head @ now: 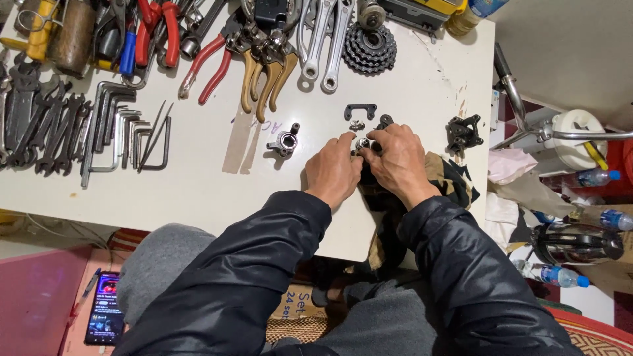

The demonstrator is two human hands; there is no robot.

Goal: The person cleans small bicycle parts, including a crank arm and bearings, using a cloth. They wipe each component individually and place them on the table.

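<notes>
Pinching a small silvery metal part [362, 143] between the fingertips of my left hand [333, 171] and right hand [395, 161], I hold it just above the white table [217, 191], beside a dark rag [455, 181]. A black bracket [360, 111] lies just beyond; a silver clamp piece [285, 140] sits left, hex keys [125, 135] farther left.

A lit phone screen [105, 310], a dark upright rectangle with red and blue patches, is seen on the floor at the lower left, below the white surface [198, 191]. A tan cardboard box [295, 304] with dark print is glimpsed between the knees. Clear plastic bottles with blue caps and pale labels [590, 177] are scattered at the right.
</notes>
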